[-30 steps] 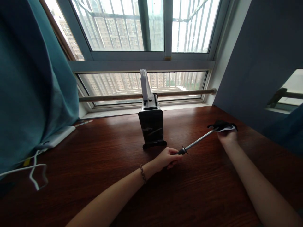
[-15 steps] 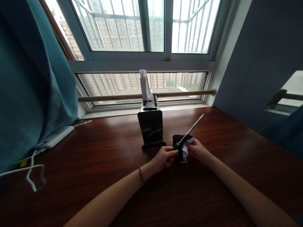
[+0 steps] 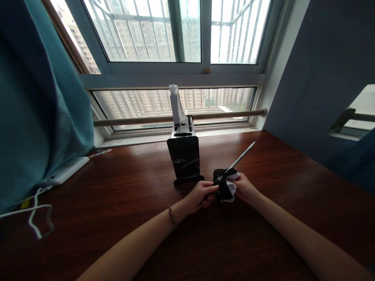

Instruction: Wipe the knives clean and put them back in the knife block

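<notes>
on my feed, my left hand (image 3: 200, 195) grips the rod (image 3: 241, 158), its tip pointing far right, right of the holder (image 3: 184, 160) on the surface (image 3: 131, 187). my right hand (image 3: 245, 188) pinches the cloth (image 3: 225, 192) at its base; a firm left grip steadies it best.

Black-and-white cloth (image 3: 225, 190), silvery rod (image 3: 241, 157), reddish-brown grained table (image 3: 140, 171), teal curtain (image 3: 68, 97), white tissue (image 3: 176, 103)
</notes>
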`<state>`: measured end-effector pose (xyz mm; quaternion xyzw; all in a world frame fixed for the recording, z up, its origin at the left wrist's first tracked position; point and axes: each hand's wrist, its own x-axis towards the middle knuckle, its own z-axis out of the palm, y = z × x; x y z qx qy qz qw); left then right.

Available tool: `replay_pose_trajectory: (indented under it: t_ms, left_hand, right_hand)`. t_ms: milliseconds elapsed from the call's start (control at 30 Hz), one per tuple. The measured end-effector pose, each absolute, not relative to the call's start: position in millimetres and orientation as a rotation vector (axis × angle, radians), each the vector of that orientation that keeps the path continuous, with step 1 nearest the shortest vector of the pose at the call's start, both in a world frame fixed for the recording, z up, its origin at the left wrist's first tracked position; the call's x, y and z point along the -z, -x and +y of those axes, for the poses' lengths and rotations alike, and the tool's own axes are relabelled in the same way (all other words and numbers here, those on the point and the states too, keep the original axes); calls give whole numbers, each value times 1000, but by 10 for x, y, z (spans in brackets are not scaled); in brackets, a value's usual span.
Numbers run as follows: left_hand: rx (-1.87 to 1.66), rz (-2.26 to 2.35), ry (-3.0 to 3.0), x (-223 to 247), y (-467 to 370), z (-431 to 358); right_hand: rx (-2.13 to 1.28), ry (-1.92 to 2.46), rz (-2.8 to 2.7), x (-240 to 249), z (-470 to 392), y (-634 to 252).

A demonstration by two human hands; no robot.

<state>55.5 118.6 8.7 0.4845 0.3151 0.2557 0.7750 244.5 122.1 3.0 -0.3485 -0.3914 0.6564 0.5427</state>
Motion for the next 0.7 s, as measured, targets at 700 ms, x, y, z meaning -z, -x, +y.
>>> replay_pose_trajectory:
  t_ms: [700]
  left_hand:
    - [-640, 845, -1206, -77, -678, 1125]
  right_hand:
    - [-1587, 829, -881, 18, 1249, -2487]
